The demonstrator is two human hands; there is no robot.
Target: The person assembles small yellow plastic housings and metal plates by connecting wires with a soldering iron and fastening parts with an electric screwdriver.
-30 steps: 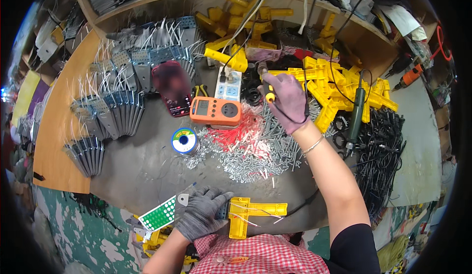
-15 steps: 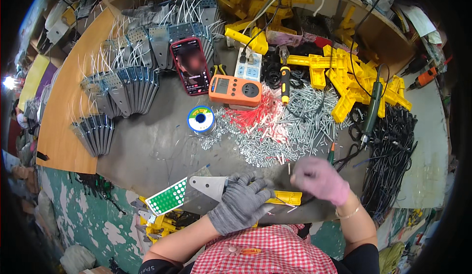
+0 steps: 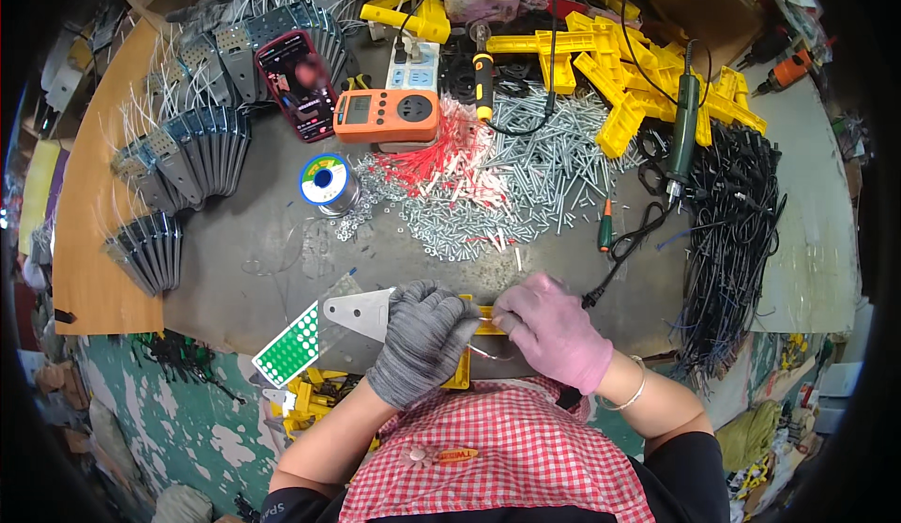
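Note:
My left hand (image 3: 420, 340), in a grey glove, is closed around a flat grey metal plate (image 3: 357, 315) with holes and the yellow plastic handle (image 3: 458, 375) beside it. The plate's tapered end sticks out to the left. My right hand (image 3: 554, 333), in a pink glove, meets the left fingertips over the yellow plastic. Its thumb and finger pinch a small thin pale piece, mostly hidden between the hands. Just below the fingers a thin wire (image 3: 490, 355) hangs loose. A green sticker sheet with white dots (image 3: 289, 345) lies left of the plate.
Loose screws (image 3: 544, 171) and red-and-white small pieces (image 3: 450, 152) are heaped beyond my hands. A solder spool (image 3: 328, 185), orange meter (image 3: 387, 116) and phone (image 3: 296, 86) stand left of them. Black cables (image 3: 732, 251) lie right; wired metal plates (image 3: 192, 152) fan out left.
My right hand has come left and down to the left fingertips, where it now pinches a small piece. The view has shifted, so the bench things sit higher and further left.

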